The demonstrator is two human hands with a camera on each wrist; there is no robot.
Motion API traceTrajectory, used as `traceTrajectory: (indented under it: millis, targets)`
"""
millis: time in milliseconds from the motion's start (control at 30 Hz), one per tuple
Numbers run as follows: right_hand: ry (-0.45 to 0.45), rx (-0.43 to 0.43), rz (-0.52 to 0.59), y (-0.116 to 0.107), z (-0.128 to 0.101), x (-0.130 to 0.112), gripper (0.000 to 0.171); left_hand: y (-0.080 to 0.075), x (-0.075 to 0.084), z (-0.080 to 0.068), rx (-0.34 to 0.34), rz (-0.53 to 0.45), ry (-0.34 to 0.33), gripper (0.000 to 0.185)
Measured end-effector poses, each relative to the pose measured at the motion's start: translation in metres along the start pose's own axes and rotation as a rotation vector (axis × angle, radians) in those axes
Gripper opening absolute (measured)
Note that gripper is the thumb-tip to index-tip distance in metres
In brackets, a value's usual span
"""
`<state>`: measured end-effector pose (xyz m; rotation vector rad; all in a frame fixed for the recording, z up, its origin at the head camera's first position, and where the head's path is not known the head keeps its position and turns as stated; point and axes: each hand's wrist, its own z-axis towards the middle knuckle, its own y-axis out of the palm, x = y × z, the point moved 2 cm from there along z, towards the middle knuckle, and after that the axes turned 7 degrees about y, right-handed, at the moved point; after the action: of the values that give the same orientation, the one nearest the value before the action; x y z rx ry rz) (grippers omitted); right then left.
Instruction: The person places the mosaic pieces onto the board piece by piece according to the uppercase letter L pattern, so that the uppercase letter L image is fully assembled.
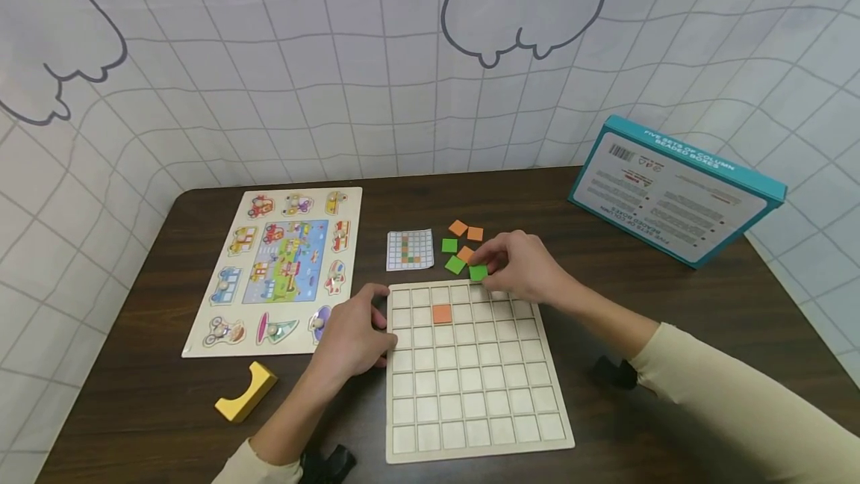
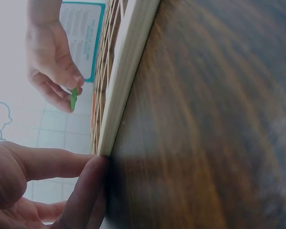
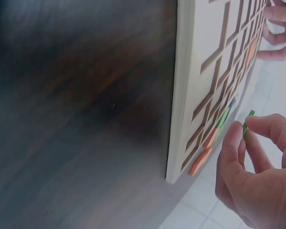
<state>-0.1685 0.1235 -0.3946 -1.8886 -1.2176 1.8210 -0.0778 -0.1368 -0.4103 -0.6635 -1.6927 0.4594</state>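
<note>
My right hand (image 1: 527,266) pinches a green square tile (image 1: 478,272) between thumb and fingers, above the board's far edge. The right wrist view shows this tile (image 3: 248,120) held edge-on at the fingertips. The pale gridded board (image 1: 473,376) lies flat, with one orange tile (image 1: 442,314) in a cell near its far left. My left hand (image 1: 352,334) touches the board's left edge near the far corner with its fingertips. Beyond the board lie loose orange tiles (image 1: 458,228) and green tiles (image 1: 449,245). Left of them is a small grid pattern card (image 1: 410,250).
A knobbed vehicle puzzle (image 1: 285,260) lies to the left, with a yellow arch block (image 1: 246,392) in front of it. A teal and white box (image 1: 672,189) stands at the back right. The dark wooden table (image 1: 625,439) meets a white gridded cloth (image 1: 336,58) behind.
</note>
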Motion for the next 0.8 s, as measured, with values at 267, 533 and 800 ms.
traceTrajectory:
  millis: [267,533,800]
  targets:
    - [0.004,-0.034,0.014,0.008,-0.009,-0.007,0.027,-0.001,0.0,0.0,-0.001,0.01,0.002,0.065]
    - [-0.006,-0.052,0.045,0.019,-0.015,-0.012,0.031,-0.002,0.0,0.001,-0.001,-0.004,-0.001,0.066]
    - [-0.023,-0.082,0.054,0.031,-0.023,-0.016,0.027,-0.001,0.0,0.0,-0.008,-0.007,0.001,0.066]
